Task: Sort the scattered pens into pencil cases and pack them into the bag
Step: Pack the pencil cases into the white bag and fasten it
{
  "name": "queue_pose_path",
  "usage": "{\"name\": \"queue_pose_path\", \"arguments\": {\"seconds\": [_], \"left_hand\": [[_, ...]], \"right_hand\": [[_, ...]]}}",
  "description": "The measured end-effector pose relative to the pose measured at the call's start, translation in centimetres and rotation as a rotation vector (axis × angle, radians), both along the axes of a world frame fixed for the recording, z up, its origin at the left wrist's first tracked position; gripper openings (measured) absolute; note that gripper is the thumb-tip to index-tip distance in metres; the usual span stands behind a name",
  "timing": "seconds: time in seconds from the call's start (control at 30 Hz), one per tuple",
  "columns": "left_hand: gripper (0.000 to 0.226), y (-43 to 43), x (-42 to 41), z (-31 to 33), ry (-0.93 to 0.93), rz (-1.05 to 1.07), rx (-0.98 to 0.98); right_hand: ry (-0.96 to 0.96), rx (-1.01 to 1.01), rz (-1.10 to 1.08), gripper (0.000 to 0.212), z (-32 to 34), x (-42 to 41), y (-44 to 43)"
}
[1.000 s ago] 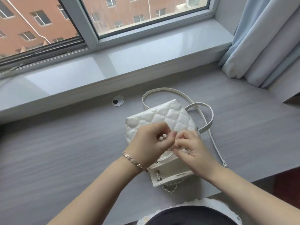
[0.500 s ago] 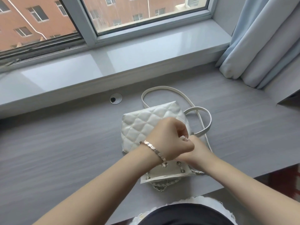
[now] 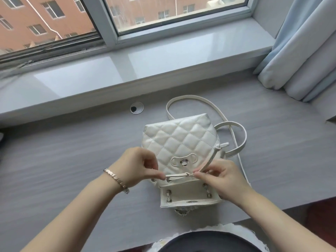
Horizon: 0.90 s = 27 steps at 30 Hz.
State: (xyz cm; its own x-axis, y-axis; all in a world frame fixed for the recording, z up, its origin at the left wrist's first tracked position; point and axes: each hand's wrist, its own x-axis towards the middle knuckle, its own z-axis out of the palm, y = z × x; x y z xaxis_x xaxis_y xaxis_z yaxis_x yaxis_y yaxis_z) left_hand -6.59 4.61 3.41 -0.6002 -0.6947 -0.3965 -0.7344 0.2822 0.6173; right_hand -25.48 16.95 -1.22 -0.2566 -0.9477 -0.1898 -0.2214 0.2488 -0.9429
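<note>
- Left hand point(image 3: 140, 169) and right hand point(image 3: 224, 177) each pinch the drawstring point(image 3: 177, 176) of the bag point(image 3: 179, 140).
- I'd pull both sides evenly, bag flat on the desk point(image 3: 72, 160), so it cinches snug.

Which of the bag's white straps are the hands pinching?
The thin drawstring at the mouth of the bag; the long shoulder strap and looped handle lie untouched behind.
</note>
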Motion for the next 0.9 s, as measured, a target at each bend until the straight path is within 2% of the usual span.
{"name": "queue_pose_path", "arguments": {"seconds": [0.07, 0.1, 0.13, 0.17, 0.2, 0.27, 0.3, 0.37, 0.43, 0.47, 0.5, 0.57, 0.7, 0.8, 0.9], "left_hand": [[0.033, -0.2, 0.1, -1.1, -0.061, 0.040, -0.027], [0.032, -0.2, -0.3, -1.5, -0.115, 0.051, -0.105], [0.028, -0.1, -0.9, -1.9, -0.181, 0.046, -0.261], [0.027, 0.0, -1.5, -2.6, -0.221, 0.015, -0.498], [0.028, 0.5, -2.1, -3.1, -0.213, -0.001, -0.697], [0.028, 1.8, -3.2, -3.4, -0.101, -0.038, -0.883], [0.031, 2.5, -3.5, -3.6, -0.037, -0.098, -0.864], [0.036, 3.2, -4.2, -3.7, 0.082, -0.219, -0.568], [0.035, 2.8, -4.3, -4.1, 0.113, -0.215, -0.311], [0.031, 2.3, -4.3, -4.4, 0.094, -0.205, -0.239], [0.027, 1.9, -4.4, -4.6, 0.073, -0.202, -0.189], [0.025, 1.3, -4.6, -4.6, 0.063, -0.238, -0.182], [0.033, 0.5, -4.9, -4.2, 0.054, -0.240, -0.146], [0.035, 0.3, -5.2, -3.9, 0.042, -0.212, -0.113], [0.031, 0.5, -5.1, -4.0, 0.059, -0.185, -0.141]], "right_hand": [[0.020, 0.115, -0.028, 0.021, -0.4, 0.3, -0.6], [0.035, 0.164, -0.040, 0.022, -0.6, 0.5, -1.1], [0.056, 0.198, -0.053, 0.024, -0.7, 0.7, -1.4], [0.089, 0.216, -0.064, 0.026, -0.9, 0.8, -1.7], [0.118, 0.225, -0.073, 0.027, -1.0, 0.8, -1.9], [0.129, 0.233, -0.098, 0.026, -1.1, 1.0, -2.2], [0.108, 0.241, -0.109, 0.025, -1.1, 1.0, -2.3], [0.011, 0.275, -0.137, 0.020, -1.0, 0.9, -2.5], [-0.103, 0.290, -0.192, 0.018, -0.6, 1.0, -2.6], [-0.061, 0.266, -0.206, 0.021, -0.5, 1.0, -2.5], [0.076, 0.222, -0.184, 0.024, -0.7, 1.0, -2.2], [0.383, 0.096, -0.040, 0.032, -0.7, 0.8, -1.1], [0.683, -0.096, 0.462, 0.041, -1.5, 0.7, 1.8], [0.756, -0.257, 0.483, 0.015, -3.3, 0.5, 2.7], [0.738, -0.392, 0.352, 0.012, -2.0, 0.4, 1.9]]}}
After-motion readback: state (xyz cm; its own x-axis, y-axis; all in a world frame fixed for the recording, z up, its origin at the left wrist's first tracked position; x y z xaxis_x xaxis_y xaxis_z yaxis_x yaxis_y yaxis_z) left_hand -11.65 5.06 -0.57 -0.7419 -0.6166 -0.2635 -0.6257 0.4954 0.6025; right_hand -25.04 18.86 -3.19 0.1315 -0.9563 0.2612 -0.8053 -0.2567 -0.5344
